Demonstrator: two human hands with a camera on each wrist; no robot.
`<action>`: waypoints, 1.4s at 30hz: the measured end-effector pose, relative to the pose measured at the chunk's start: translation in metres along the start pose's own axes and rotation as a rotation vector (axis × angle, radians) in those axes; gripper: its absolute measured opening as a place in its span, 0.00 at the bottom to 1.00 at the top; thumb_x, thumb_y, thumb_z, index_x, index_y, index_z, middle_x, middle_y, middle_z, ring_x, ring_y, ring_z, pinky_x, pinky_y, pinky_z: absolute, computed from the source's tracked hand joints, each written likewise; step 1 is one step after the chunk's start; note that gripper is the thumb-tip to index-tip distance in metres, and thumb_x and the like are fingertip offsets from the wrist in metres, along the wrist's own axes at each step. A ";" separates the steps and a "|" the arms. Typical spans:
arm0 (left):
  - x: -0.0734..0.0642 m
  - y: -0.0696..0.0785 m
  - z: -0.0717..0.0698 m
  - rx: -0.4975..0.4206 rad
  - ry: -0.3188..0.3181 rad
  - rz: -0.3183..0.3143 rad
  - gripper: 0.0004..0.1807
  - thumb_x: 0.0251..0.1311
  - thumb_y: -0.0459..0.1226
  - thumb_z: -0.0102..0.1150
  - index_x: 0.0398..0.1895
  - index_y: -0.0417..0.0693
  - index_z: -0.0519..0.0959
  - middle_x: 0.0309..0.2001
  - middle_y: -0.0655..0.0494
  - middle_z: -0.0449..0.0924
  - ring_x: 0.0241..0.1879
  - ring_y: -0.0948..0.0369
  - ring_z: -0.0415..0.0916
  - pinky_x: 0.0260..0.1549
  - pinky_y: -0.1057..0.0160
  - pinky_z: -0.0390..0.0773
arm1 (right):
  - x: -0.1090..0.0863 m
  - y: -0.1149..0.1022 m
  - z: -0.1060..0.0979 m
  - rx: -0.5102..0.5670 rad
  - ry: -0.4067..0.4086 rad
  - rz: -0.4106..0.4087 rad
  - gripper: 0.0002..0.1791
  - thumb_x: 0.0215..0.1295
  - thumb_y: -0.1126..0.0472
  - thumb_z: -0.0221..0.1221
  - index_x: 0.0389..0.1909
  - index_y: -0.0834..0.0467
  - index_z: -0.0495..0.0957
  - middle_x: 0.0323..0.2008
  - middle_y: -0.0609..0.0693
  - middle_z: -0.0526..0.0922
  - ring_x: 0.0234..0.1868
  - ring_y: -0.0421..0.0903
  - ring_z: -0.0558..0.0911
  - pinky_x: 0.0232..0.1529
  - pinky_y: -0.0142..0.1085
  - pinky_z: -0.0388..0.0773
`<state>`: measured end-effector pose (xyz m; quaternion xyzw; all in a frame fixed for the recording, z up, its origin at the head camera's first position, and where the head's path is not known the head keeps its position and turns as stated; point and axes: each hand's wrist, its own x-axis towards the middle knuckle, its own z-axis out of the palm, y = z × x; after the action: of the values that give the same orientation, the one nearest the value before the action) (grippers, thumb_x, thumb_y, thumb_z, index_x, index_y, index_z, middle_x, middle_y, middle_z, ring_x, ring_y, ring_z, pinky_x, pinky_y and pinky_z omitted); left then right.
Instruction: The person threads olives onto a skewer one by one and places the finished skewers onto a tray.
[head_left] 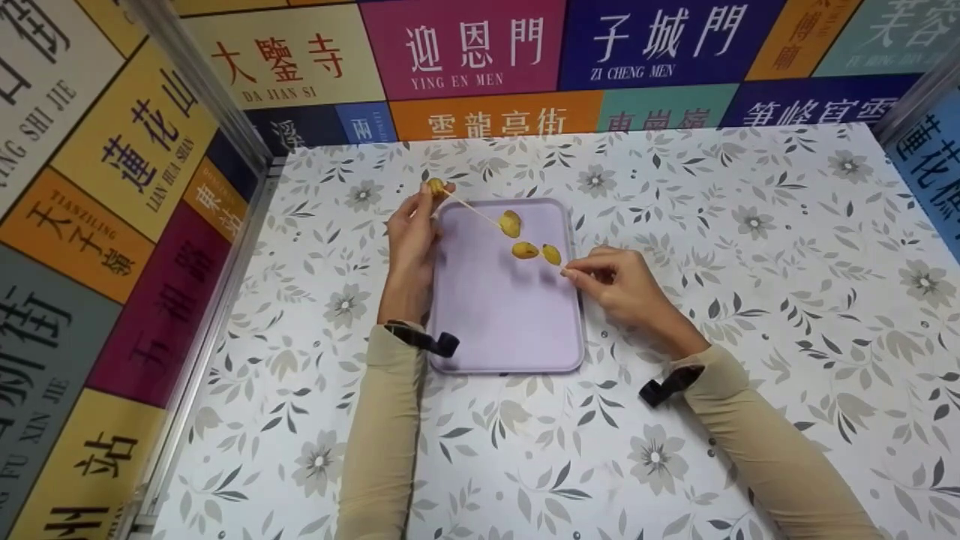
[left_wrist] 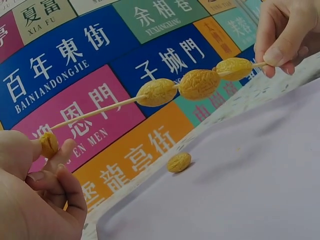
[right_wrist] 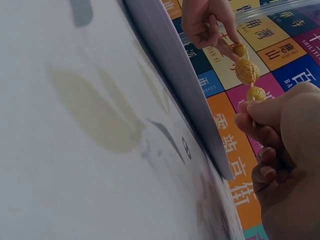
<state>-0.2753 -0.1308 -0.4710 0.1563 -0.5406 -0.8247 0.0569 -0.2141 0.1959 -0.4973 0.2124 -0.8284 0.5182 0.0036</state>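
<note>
A thin wooden skewer (left_wrist: pixel 100 111) stretches between my two hands above a pale purple tray (head_left: pixel 495 322). Three wrinkled yellow oval fruits are threaded on it, among them a middle fruit (left_wrist: pixel 199 84), all near the right-hand end. My right hand (head_left: pixel 619 285) pinches that end between thumb and fingertips. With thumb and fingers, my left hand (head_left: pixel 412 229) holds another yellow fruit (left_wrist: pixel 49 145) at the skewer's far tip; whether the tip has pierced it I cannot tell. A loose yellow fruit (left_wrist: pixel 179 162) lies on the tray under the skewer.
The tray rests on a table (head_left: pixel 750 300) covered in a grey leaf-and-flower print. Colourful panels (head_left: pixel 465 52) with printed place names stand behind the table and along its left side. Each wrist wears a small black camera, such as the right camera (head_left: pixel 667 386).
</note>
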 end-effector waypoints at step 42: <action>-0.002 -0.004 0.002 -0.021 -0.017 -0.018 0.16 0.79 0.50 0.61 0.61 0.55 0.82 0.56 0.59 0.92 0.19 0.66 0.56 0.28 0.67 0.65 | -0.001 0.000 0.001 0.014 0.001 0.004 0.08 0.72 0.60 0.72 0.49 0.52 0.93 0.32 0.52 0.85 0.32 0.45 0.76 0.31 0.29 0.70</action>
<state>-0.2742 -0.1270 -0.4732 0.1537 -0.5309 -0.8321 0.0464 -0.2126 0.1957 -0.4978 0.2106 -0.8253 0.5239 0.0016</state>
